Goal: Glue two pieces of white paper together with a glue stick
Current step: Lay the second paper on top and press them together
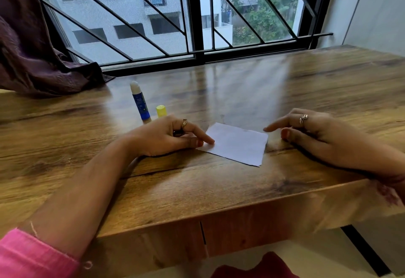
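Observation:
A white paper rectangle (237,144) lies flat on the wooden table (197,190); I cannot tell whether it is one sheet or two stacked. My left hand (173,135) rests beside it, with a fingertip pressing on its left edge. My right hand (306,131) hovers at the paper's right side, its index finger pointing at the far right corner and its fingers apart. An uncapped glue stick (140,102) with a blue body stands upright behind my left hand. Its yellow cap (161,111) stands just to the right of it.
A dark purple curtain (32,47) drapes onto the table's far left corner. A barred window (175,15) runs along the table's far edge. A white wall (372,10) stands at the right. The table's front edge (219,218) is close to me.

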A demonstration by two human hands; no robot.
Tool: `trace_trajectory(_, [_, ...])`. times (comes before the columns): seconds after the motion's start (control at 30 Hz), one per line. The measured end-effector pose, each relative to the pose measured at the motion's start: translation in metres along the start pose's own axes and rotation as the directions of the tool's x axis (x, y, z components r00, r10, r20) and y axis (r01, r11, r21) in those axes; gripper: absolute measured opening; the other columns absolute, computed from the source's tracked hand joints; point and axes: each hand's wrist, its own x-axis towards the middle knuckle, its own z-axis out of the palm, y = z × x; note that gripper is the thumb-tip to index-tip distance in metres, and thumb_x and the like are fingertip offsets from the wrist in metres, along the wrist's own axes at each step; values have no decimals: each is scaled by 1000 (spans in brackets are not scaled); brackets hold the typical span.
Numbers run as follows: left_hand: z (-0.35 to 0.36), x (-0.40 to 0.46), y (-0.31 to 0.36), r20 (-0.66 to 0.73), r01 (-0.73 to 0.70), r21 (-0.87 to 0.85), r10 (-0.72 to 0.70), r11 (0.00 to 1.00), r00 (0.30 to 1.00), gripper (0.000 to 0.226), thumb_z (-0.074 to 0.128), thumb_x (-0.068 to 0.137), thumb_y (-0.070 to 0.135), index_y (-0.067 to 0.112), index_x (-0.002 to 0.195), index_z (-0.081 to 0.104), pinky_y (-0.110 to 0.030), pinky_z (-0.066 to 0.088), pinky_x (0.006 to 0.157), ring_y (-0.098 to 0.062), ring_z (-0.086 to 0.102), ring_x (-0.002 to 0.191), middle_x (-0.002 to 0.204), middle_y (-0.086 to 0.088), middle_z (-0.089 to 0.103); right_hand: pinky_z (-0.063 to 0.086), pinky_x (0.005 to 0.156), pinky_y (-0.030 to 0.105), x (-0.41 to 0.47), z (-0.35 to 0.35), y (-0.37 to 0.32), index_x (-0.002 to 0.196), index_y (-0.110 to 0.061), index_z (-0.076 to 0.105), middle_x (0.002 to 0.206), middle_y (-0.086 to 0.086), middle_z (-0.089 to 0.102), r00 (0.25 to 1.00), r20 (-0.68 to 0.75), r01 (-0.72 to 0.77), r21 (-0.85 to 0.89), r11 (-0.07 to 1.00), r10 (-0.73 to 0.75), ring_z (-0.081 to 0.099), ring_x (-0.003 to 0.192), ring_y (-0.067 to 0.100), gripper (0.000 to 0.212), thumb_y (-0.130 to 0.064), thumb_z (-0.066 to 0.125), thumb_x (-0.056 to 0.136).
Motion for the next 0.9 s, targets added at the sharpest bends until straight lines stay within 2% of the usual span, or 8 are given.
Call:
trace_trajectory(0.07, [1, 1, -1, -47, 13, 16, -12, 1000, 999, 27, 55, 95, 21, 39, 109, 68, -13, 44, 78, 2, 61, 90, 90, 26, 65, 41, 75, 9, -3, 3, -4, 116, -44, 59, 96, -23, 54, 1000, 2, 31, -79, 996, -31, 60, 84, -4, 29, -31, 42, 97])
trace_trajectory(0.17, [5, 2, -1, -160, -21, 27, 26, 999, 987, 26, 52, 95, 22, 41, 106, 68, -28, 50, 81, -10, 64, 88, 92, 11, 67, 41, 77, 9, -8, 8, -7, 116, -37, 62, 98, -19, 50, 997, -11, 75, -114, 991, -77, 58, 85, -6, 39, -8, 50, 94])
trace_trajectory(0.27, [10, 5, 6, -227, -80, 36, 86, 996, 970, 20, 51, 94, 33, 40, 106, 65, -27, 51, 66, -24, 61, 71, 79, -7, 65, 41, 75, 9, -8, 8, -10, 114, -35, 64, 95, -18, 49, 996, -30, 81, -131, 988, -86, 56, 81, -7, 42, -2, 51, 92])
trace_trajectory(0.33, [15, 5, 13, -170, -137, 57, 145, 989, 975, 18, 56, 94, 31, 37, 108, 66, -16, 40, 53, -13, 50, 51, 59, 4, 52, 41, 73, 13, -8, 8, -12, 116, -35, 64, 94, -20, 47, 995, -28, 88, -143, 986, -93, 55, 79, -7, 41, -4, 49, 94])
trace_trajectory(0.4, [21, 4, 19, -75, -193, 81, 199, 978, 977, 22, 59, 92, 29, 36, 111, 66, -11, 32, 50, -4, 41, 44, 52, 9, 43, 43, 71, 19, -8, 8, -14, 118, -35, 63, 92, -18, 47, 996, -11, 88, -147, 985, -91, 55, 77, -2, 39, -10, 44, 94])
trace_trajectory(0.57, [30, 5, 37, 51, -322, 90, 319, 942, 947, 31, 58, 88, 26, 31, 117, 66, -16, 31, 47, -6, 40, 38, 45, 11, 41, 40, 69, 17, -10, 8, -18, 120, -43, 59, 89, -20, 46, 993, 61, 107, -171, 980, -98, 51, 74, -2, 45, -13, 42, 90])
trace_trajectory(0.67, [33, 5, 42, 76, -346, 125, 339, 930, 938, 34, 56, 88, 28, 33, 121, 64, -17, 31, 46, -10, 41, 36, 42, 8, 41, 43, 66, 22, -11, 7, -21, 121, -44, 57, 87, -22, 45, 990, 96, 117, -168, 979, -102, 50, 73, -3, 44, -16, 41, 92])
trace_trajectory(0.9, [35, 5, 48, 55, -367, 275, 366, 889, 929, 34, 56, 90, 25, 28, 123, 63, -10, 27, 48, -8, 41, 38, 43, 10, 36, 34, 65, 6, -10, 4, -30, 121, -39, 61, 85, -29, 39, 973, 147, 201, -186, 962, -175, 42, 72, -15, 43, -18, 37, 92])
